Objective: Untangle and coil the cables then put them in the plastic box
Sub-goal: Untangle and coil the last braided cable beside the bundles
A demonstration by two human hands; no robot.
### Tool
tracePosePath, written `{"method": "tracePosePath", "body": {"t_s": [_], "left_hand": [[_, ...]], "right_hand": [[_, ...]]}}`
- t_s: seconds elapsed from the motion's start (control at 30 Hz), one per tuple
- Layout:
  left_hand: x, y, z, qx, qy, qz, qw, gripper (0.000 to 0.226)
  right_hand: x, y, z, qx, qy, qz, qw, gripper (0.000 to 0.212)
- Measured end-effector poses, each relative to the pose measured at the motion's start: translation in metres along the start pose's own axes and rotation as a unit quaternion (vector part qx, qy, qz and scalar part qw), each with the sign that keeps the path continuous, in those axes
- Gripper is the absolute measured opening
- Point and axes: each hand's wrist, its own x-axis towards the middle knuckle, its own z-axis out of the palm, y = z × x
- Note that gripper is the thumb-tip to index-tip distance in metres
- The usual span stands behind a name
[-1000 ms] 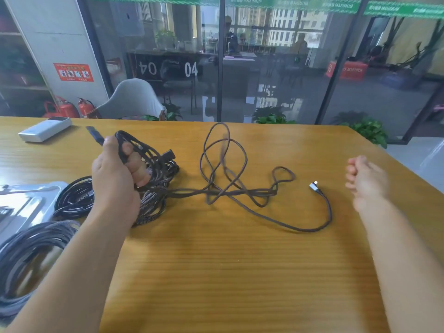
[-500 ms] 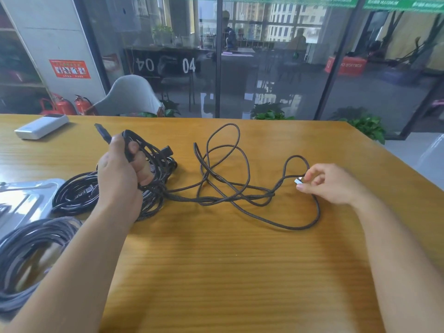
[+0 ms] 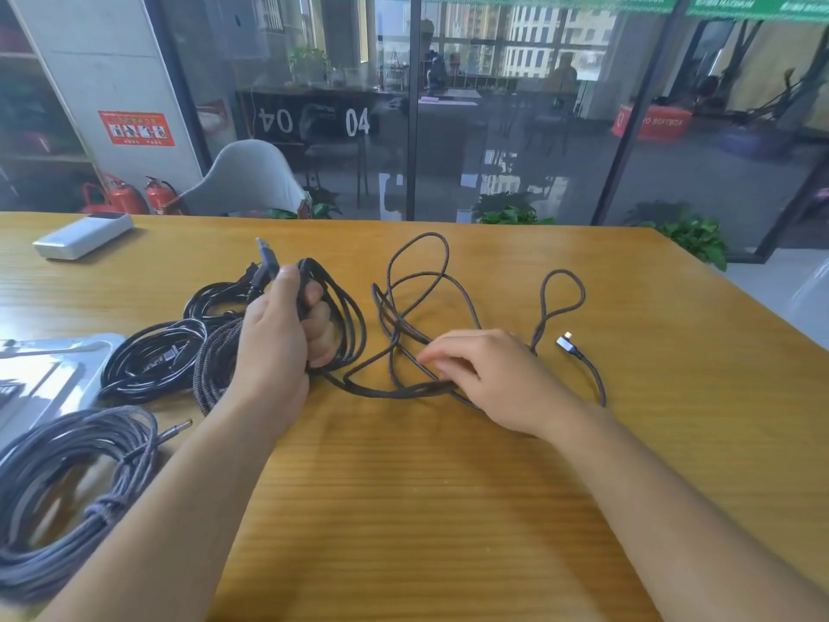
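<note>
A dark braided cable point(image 3: 419, 276) lies in tangled loops across the middle of the wooden table point(image 3: 448, 531). My left hand point(image 3: 278, 352) grips several coiled turns of it, and its USB plug point(image 3: 268, 258) sticks up above my thumb. My right hand point(image 3: 489, 379) lies over the loose strands with fingers stretched leftward, touching them. The cable's small silver connector point(image 3: 566, 344) rests free on the table right of that hand. A clear plastic box point(image 3: 49, 365) sits at the left edge.
A black coiled cable point(image 3: 152, 356) and a braided bundle point(image 3: 215, 365) lie left of my left hand. A large grey coil point(image 3: 58, 478) sits at the bottom left. A white power bank point(image 3: 83, 235) rests at the far left. A glass wall stands beyond the table.
My right hand let go of the silver connector and moved left onto the tangled strands. My left hand kept its grip on the coiled turns and shifted slightly right.
</note>
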Motion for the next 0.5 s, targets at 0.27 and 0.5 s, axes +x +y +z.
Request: {"method": "tracePosePath", "body": {"t_s": [0.27,0.5], "left_hand": [[-0.008,-0.011,0.009,0.039,-0.077,-0.016,0.996,0.044],[-0.010,-0.011,0.009,0.077,-0.079,-0.024,0.994,0.043]], "right_hand": [[0.005,-0.006,-0.010,-0.018,-0.003,0.140,0.990,0.012],[0.038,0.022,-0.023,-0.094,0.070,0.035,0.992,0.029]]}}
